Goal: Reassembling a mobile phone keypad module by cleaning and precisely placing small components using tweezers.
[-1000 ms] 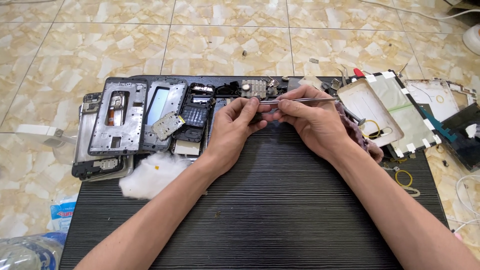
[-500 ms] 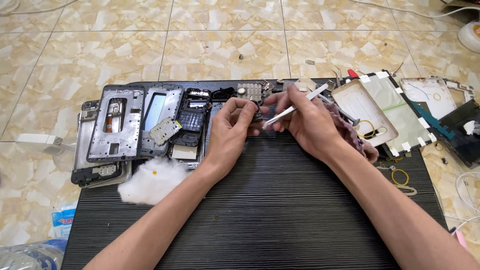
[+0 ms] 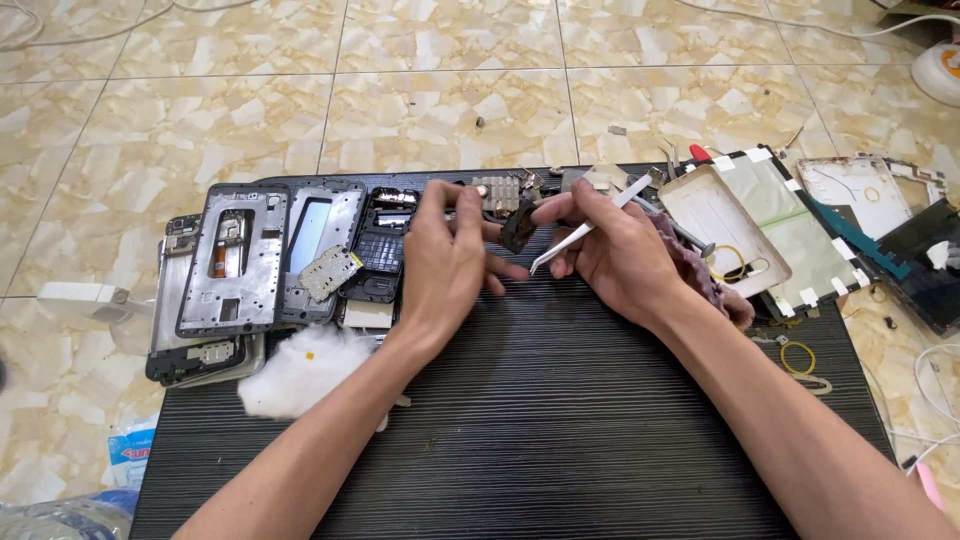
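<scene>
My right hand (image 3: 625,255) holds white tweezers (image 3: 588,228), their tip pointing down-left at the black ribbed mat (image 3: 520,420). A small dark phone part (image 3: 518,228) is pinched at this hand's fingertips. My left hand (image 3: 450,255) lies just left of that part, fingers stretched and apart, with its fingertips near a dark phone board (image 3: 385,245). I cannot tell whether it touches the small part.
Two grey phone frames (image 3: 235,255) (image 3: 318,235) lie at the mat's left, with a white cotton wad (image 3: 300,370) below them. A white cover (image 3: 725,230), a taped panel (image 3: 800,235), a purple cloth (image 3: 700,275) and a yellow rubber band (image 3: 797,357) sit on the right. Tiled floor surrounds the mat.
The tweezers swung from level to tip-down. My hands drew slightly apart, my left hand's fingers spread, and the small dark part is now lifted at my right fingertips.
</scene>
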